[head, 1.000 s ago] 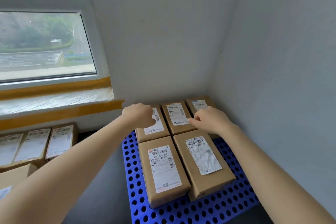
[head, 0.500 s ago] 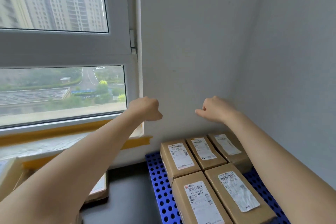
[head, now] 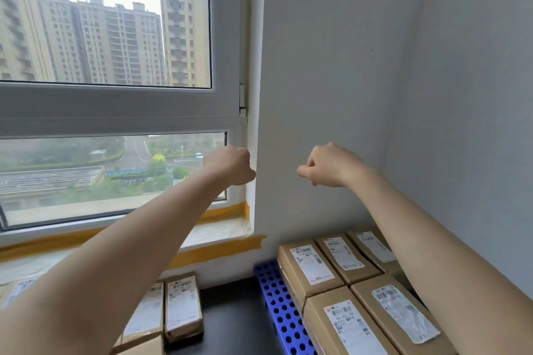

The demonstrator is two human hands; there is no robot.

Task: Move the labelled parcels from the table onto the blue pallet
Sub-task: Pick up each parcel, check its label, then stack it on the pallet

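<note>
Hands: we see both raised in front of the wall, level with each other, a gap between them, neither touching anything.
Left hand (head: 230,165): fingers curled into a loose fist, nothing in it; it sits in front of the window frame (head: 115,106) corner.
Right hand (head: 331,166): fingers curled under too, thumb tip poking toward the left hand, holding nothing; bare grey wall (head: 331,66) behind it.
Blue pallet (head: 278,305): well below the right hand, in the room corner; we see its perforated left edge, the rest covered by parcels.
Parcels on pallet (head: 310,266): five brown boxes with white labels up, three in the back row by the wall, two in the front row; neighbours touching side by side. The right forearm crosses over the far right ones.
Front pair: one (head: 346,326) with a label reading partly 360 and 799, the other (head: 403,311) just right of it with a crinkled label.
Parcels still off pallet (head: 181,307): below the left forearm, labelled brown boxes packed side by side on a dark surface (head: 230,314), well apart from both hands; we count at least two, more partly hidden by the arm.
Window sill (head: 213,235): below the left hand, covered in plastic film with orange tape along its edge.
</note>
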